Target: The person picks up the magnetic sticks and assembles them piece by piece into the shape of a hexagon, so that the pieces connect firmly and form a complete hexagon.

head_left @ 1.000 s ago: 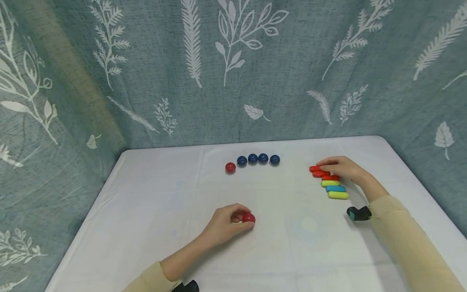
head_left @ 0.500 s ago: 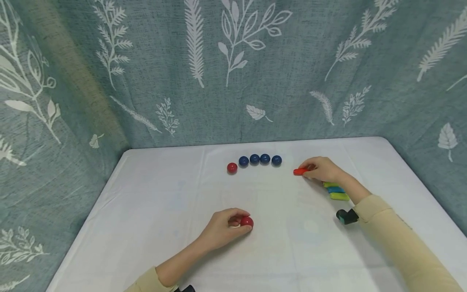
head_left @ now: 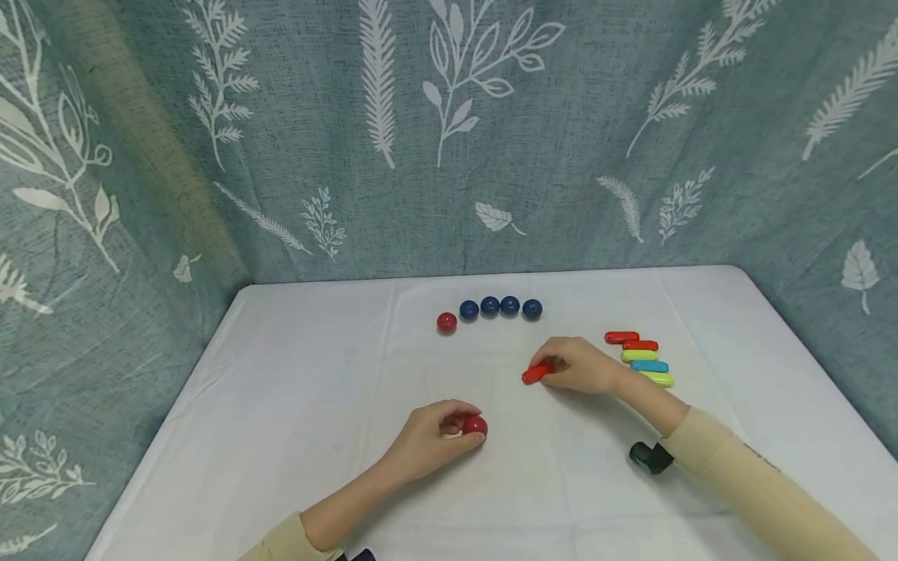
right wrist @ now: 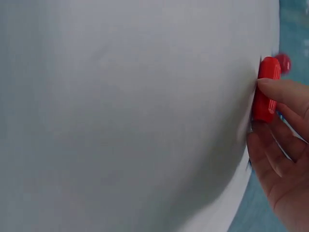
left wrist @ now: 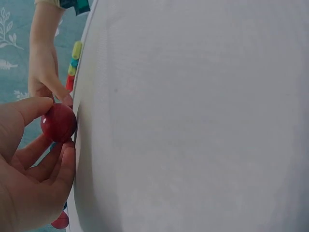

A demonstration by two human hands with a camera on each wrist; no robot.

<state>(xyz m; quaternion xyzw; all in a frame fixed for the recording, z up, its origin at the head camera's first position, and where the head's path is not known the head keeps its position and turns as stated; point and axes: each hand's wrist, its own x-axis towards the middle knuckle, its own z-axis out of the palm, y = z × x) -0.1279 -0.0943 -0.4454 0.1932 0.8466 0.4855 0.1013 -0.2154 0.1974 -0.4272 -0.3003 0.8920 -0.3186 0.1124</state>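
- Blue-green cloth with white leaf prints hung behind and beside a worktop draped in white.
- Near the middle of the worktop, the left hand gripped 1 red ball between its thumb and fingers; the left wrist view showed the ball held at the fingertips.
- Farther back and to the right, the right hand pinched 1 red stick, its free end pointing left; whether the stick touched the cloth could not be told.
- Toward the far edge, 4 blue balls lay in a slightly curved row; another red ball sat just beside the row's left end, a little nearer the person.
- Right of the right hand, 5 more sticks lay side by side in a staggered stack; from far to near they were red, red, yellow-green, blue and yellow-green.
- Beige sleeves covered the forearms; a dark device showed at the right wrist.
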